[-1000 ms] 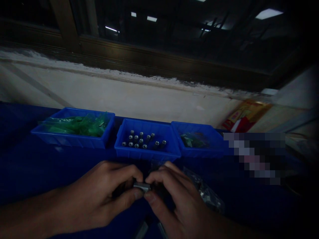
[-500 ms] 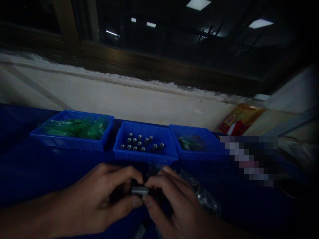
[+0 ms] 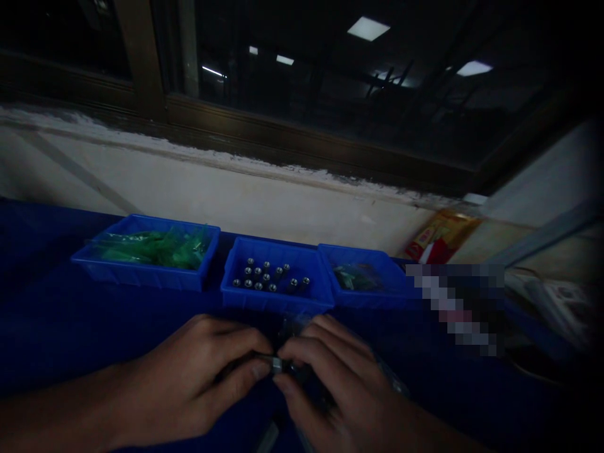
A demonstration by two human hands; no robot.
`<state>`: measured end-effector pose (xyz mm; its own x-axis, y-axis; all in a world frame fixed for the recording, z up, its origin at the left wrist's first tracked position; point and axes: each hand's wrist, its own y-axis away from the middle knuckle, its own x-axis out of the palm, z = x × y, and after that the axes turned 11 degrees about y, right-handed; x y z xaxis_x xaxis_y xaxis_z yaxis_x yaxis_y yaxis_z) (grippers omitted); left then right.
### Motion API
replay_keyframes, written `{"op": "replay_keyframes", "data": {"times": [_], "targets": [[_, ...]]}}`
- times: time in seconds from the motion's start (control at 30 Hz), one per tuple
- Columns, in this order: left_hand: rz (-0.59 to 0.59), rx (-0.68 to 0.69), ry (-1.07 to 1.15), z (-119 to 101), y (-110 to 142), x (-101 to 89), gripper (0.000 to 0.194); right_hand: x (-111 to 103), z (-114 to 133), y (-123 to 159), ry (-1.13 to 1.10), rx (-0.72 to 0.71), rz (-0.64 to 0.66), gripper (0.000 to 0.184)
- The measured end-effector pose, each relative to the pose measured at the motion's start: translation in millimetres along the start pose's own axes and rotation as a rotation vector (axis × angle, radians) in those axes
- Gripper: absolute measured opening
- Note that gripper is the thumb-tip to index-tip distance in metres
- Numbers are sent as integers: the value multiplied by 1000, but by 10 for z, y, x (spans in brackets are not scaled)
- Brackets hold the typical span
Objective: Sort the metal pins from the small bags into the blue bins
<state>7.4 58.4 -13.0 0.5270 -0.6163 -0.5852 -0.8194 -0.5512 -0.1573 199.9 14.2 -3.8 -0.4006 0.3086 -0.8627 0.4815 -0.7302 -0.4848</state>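
Note:
A short metal cylinder (image 3: pixel 277 364) is pinched low in the middle of the view. My left hand (image 3: pixel 189 377) has thumb and index finger closed on it and covers most of its length. Around its right end, the thumb and fingertips of my right hand (image 3: pixel 340 384) come close together; the exact contact is dark. Just beyond the hands stands a blue bin (image 3: pixel 278 306) with several upright metal cylinders (image 3: pixel 258 286), their hollow ends up. Clear plastic bags (image 3: pixel 295 324) lie partly hidden behind my right hand.
To the left a blue bin (image 3: pixel 141 275) holds green plastic bags (image 3: pixel 165 247). Another blue bin (image 3: pixel 372 299) at right holds small bagged pieces. A yellow and red packet (image 3: pixel 441 236) leans by the wall. Below the hands lies a dim small object (image 3: pixel 268 436) on the blue tabletop (image 3: pixel 56 314).
My left fingers have closed further over the metal cylinder, so less of it shows. My right fingertips stay at its right end. The camera view has shifted slightly.

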Motion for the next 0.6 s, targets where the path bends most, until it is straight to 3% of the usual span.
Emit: {"op": "replay_keyframes", "data": {"times": [0.2, 0.3, 0.43, 0.6], "targets": [[35, -12, -68, -15, 14, 3, 22, -381, -282, -278, 158, 57, -35, 4], [83, 45, -111, -41, 23, 3, 27, -484, -551, -458, 242, 141, 117, 6], [126, 95, -180, -55, 28, 18, 37, -452, -805, -672, 273, 204, 317, 9], [114, 117, -198, -6, 8, 36, 16, -303, -939, -853, 313, 187, 451, 12]]}}
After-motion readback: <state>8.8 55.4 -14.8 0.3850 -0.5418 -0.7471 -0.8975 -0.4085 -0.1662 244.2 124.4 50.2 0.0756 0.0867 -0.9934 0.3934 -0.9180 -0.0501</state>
